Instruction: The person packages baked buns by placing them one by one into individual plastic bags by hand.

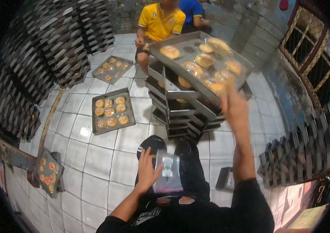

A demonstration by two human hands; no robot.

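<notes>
My right hand [231,105] is raised at the near right edge of the top tray [190,70], next to a bun [214,86]; motion blur hides what its fingers hold, if anything. That metal tray holds several buns, some in clear wrappers, and lies tilted on a stack of trays [180,105]. Over my left thigh is my left hand [148,171], its fingers spread, the fingertips beside a clear plastic bag packet [167,176] with a printed label. The packet rests on my lap.
Trays of wrapped buns sit on the floor [113,112], [112,70], and another tray [48,173] at the lower left. Tall tray stacks [37,42] line the left; more [297,155] stand right. A person in a yellow shirt [161,21] and one in blue [191,11] sit beyond.
</notes>
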